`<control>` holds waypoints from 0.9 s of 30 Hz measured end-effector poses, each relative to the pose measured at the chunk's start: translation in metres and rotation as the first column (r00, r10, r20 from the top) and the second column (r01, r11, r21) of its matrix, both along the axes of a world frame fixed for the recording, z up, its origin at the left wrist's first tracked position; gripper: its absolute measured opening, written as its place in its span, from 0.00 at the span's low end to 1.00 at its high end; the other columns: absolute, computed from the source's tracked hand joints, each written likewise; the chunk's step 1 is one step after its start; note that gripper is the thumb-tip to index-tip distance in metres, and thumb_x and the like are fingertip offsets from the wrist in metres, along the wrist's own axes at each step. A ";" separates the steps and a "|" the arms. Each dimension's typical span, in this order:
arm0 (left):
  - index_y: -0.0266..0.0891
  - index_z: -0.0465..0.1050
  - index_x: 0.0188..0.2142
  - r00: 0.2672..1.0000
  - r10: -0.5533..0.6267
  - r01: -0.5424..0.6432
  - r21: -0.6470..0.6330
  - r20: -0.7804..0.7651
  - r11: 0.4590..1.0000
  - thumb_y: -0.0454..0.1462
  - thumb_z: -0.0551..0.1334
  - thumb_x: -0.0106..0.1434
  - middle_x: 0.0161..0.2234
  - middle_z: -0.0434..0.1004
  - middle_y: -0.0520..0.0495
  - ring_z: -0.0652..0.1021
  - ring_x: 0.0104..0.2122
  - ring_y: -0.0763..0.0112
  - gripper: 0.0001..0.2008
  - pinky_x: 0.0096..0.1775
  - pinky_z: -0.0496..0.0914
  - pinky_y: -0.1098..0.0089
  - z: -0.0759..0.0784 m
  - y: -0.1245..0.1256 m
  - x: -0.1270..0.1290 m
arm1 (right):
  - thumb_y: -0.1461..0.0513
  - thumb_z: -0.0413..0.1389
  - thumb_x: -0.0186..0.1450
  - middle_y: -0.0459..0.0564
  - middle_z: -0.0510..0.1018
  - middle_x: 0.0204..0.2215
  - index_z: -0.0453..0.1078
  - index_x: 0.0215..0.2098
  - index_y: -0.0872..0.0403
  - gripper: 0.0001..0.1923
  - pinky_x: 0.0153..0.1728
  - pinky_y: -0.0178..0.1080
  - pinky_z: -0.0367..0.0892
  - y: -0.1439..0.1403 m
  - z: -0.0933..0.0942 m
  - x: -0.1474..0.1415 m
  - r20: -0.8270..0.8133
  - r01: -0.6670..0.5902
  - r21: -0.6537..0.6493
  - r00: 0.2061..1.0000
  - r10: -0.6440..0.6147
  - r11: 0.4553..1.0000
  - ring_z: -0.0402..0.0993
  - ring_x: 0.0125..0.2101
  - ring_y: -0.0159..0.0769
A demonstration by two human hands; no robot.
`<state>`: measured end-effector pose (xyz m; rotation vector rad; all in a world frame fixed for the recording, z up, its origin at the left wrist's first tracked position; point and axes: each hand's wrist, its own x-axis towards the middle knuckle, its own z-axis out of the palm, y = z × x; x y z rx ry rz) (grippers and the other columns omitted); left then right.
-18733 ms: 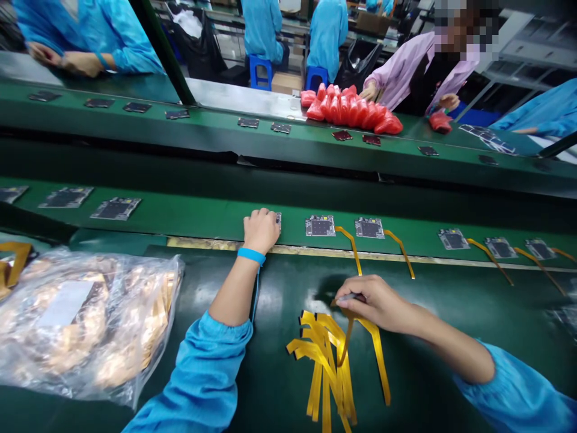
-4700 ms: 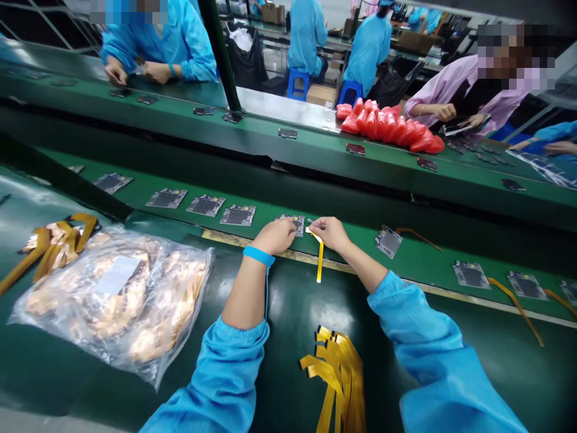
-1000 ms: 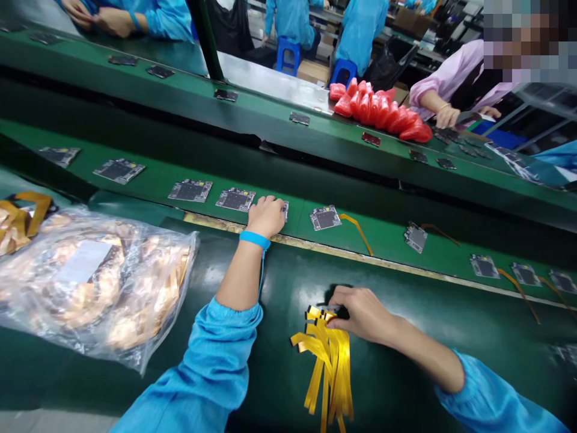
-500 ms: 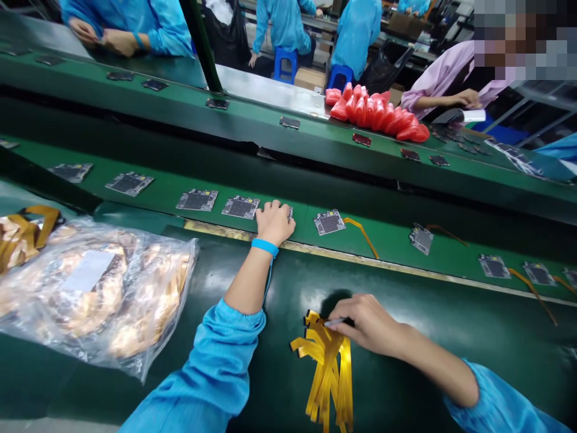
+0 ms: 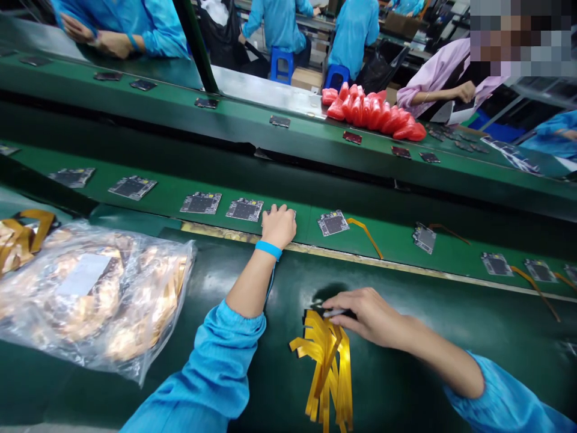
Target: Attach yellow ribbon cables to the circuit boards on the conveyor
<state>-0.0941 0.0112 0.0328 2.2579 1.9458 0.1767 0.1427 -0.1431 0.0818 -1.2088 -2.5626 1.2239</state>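
My left hand (image 5: 279, 227), with a blue wrist strap (image 5: 269, 249), rests on the lower green belt. Its fingers are bent over a circuit board (image 5: 294, 212), which they mostly cover. Just left of it lies another circuit board (image 5: 244, 209). To the right is a board (image 5: 333, 223) with an orange flex cable (image 5: 367, 234) trailing from it. My right hand (image 5: 367, 316) pinches a slim grey tool (image 5: 333, 313), its exact kind unclear. The tool's tip is at the upper ends of a fanned pile of yellow flex cables (image 5: 327, 361) on the green worktop.
A clear plastic bag (image 5: 148, 288) of copper-coloured flex cables lies at left. Beyond, an upper belt (image 5: 243, 129) carries small boards and red bundles (image 5: 369, 111). Several people in blue and one in pink sleeves work across from me. A dark green post (image 5: 196, 45) stands upright.
Boards on the lower belt have shifted slightly right, my left hand along with them. Upper-belt boards have moved left. My right hand and tool have shifted slightly at the top of the cable pile.
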 end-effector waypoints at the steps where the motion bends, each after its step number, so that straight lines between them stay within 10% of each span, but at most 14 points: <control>1: 0.41 0.80 0.46 1.000 -0.009 0.009 -0.007 -0.002 1.000 0.35 0.52 0.73 0.55 0.78 0.37 0.72 0.59 0.46 0.16 0.55 0.71 0.49 0.000 0.000 0.000 | 0.57 0.59 0.74 0.50 0.87 0.42 0.76 0.56 0.49 0.14 0.41 0.37 0.68 0.002 -0.002 0.000 -0.004 0.040 -0.004 0.999 -0.040 0.999 0.84 0.41 0.40; 13: 0.40 0.80 0.47 0.998 -0.043 0.045 -0.052 0.055 0.998 0.35 0.57 0.70 0.61 0.75 0.37 0.70 0.65 0.43 0.14 0.59 0.71 0.46 0.003 -0.001 0.004 | 0.52 0.57 0.74 0.52 0.85 0.38 0.81 0.43 0.53 0.15 0.37 0.36 0.71 0.023 0.008 -0.010 -0.224 0.181 -0.093 0.954 -0.198 0.979 0.81 0.36 0.38; 27: 0.40 0.77 0.57 0.969 -0.211 0.231 -0.181 0.126 0.956 0.30 0.53 0.69 0.73 0.58 0.38 0.57 0.74 0.47 0.21 0.70 0.59 0.44 0.005 0.003 -0.017 | 0.59 0.58 0.69 0.51 0.84 0.32 0.80 0.35 0.56 0.10 0.36 0.36 0.66 0.143 -0.063 -0.036 -0.192 0.568 0.110 0.818 -0.543 0.816 0.77 0.33 0.39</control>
